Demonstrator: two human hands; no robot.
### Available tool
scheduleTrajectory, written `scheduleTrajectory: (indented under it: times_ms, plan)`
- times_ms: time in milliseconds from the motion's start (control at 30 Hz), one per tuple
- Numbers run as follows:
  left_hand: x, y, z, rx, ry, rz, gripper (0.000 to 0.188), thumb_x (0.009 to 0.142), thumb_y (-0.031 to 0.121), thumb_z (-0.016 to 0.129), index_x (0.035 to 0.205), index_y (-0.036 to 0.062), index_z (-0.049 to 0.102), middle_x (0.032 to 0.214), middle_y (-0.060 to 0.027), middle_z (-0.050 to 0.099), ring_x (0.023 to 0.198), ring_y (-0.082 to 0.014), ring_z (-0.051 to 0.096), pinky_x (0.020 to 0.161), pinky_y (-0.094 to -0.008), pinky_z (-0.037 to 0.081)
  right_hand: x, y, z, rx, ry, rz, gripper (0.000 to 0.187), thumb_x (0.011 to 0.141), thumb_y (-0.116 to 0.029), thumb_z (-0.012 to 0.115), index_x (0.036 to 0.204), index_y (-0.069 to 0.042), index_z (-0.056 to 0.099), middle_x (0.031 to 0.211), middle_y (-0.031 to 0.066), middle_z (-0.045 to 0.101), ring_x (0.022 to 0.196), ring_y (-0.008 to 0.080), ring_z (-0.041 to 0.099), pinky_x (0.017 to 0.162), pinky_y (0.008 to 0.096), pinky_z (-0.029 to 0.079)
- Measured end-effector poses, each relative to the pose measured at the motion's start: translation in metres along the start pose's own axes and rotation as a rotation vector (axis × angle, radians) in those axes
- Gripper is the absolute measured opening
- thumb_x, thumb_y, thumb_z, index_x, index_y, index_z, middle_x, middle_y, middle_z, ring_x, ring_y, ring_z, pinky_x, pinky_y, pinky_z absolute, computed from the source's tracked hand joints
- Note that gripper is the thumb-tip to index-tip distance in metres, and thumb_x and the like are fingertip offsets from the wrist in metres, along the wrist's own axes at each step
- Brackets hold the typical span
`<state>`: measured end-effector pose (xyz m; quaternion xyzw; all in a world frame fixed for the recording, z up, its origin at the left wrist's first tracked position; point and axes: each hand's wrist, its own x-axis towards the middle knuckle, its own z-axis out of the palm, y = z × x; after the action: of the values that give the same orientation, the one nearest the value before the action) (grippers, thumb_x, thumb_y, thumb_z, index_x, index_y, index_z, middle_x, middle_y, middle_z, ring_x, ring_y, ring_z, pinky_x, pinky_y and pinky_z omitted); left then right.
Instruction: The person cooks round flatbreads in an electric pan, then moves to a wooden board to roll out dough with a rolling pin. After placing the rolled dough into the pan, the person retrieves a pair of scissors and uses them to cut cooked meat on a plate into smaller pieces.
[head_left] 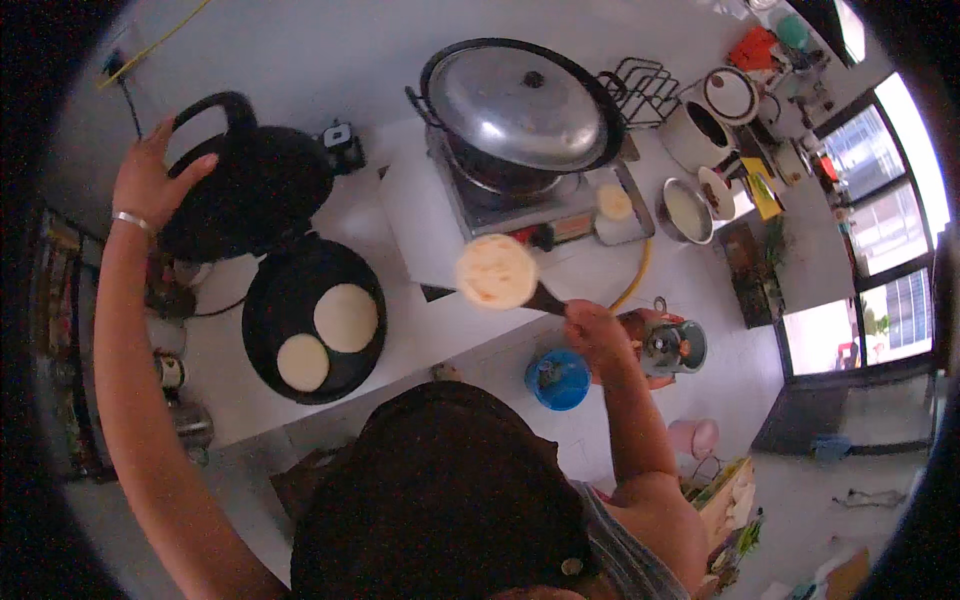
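Note:
A black electric griddle stands on the white counter at the left, with its lid [250, 195] raised. My left hand [150, 185] grips the lid's left edge beside the handle, thumb spread across it. Two pale round flatbreads [346, 318] lie apart in the griddle's lower pan [270, 350]. My right hand [598, 332] is closed round the handle of a dark spatula [547, 299]. On the spatula rests a lightly browned round flatbread [497, 271], held up over the counter's front edge. Another round flatbread [614, 203] sits on a small tray [630, 228] beside the stove.
A large wok with a domed metal lid [510, 105] covers the stove. Right of it are a metal bowl of pale liquid [687, 212] and a white pot [697, 137]. A blue bucket [558, 380] stands below the counter. A yellow hose [632, 285] hangs near my right hand.

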<state>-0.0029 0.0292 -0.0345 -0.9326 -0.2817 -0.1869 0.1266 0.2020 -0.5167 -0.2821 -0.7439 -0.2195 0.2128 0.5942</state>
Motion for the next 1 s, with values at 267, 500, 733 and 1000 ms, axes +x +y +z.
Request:
scheduleTrajectory:
  times_ms: [267, 500, 733, 1000]
  plan:
    - [0.000, 0.005, 0.005, 0.004, -0.033, -0.029, 0.083, 0.071, 0.056, 0.064, 0.128, 0.0001, 0.043, 0.118, -0.0234, 0.052, 0.108, -0.0362, 0.049, 0.092, -0.0406, 0.039, 0.015, 0.068, -0.142, 0.473, 0.561, 0.369, 0.016, 0.087, -0.018, 0.050, 0.074, -0.009, 0.052, 0.060, -0.0009, 0.046, 0.044, 0.0106, 0.039, 0.038, 0.0230, 0.030]
    - [0.004, -0.019, 0.017, 0.062, 0.046, 0.071, 0.076, 0.075, 0.049, 0.064, 0.131, 0.0049, 0.041, 0.121, -0.0212, 0.051, 0.112, -0.0354, 0.049, 0.094, -0.0399, 0.039, 0.127, 0.142, -0.189, 0.568, 0.782, 0.472, 0.015, 0.082, -0.018, 0.052, 0.070, -0.009, 0.051, 0.058, 0.0025, 0.050, 0.042, 0.0130, 0.044, 0.036, 0.0238, 0.034]
    - [-0.019, -0.017, 0.005, -0.025, 0.057, 0.048, 0.068, 0.078, 0.048, 0.062, 0.128, 0.0057, 0.045, 0.121, -0.0208, 0.052, 0.110, -0.0348, 0.051, 0.093, -0.0400, 0.040, 0.127, 0.133, -0.228, -1.150, 0.756, 0.295, 0.027, 0.059, -0.025, 0.074, 0.075, -0.004, 0.067, 0.075, 0.0163, 0.064, 0.071, 0.0325, 0.063, 0.061, 0.0412, 0.049]
    - [-0.056, 0.008, -0.008, 0.049, 0.300, 0.083, 0.025, 0.078, 0.020, 0.065, 0.099, 0.0079, 0.065, 0.088, -0.0109, 0.064, 0.079, -0.0309, 0.059, 0.070, -0.0388, 0.048, 0.016, 0.065, -0.160, 0.391, 0.522, 0.285, 0.009, 0.078, -0.011, 0.056, 0.079, -0.002, 0.054, 0.068, 0.0056, 0.055, 0.068, 0.0223, 0.057, 0.054, 0.0377, 0.042]
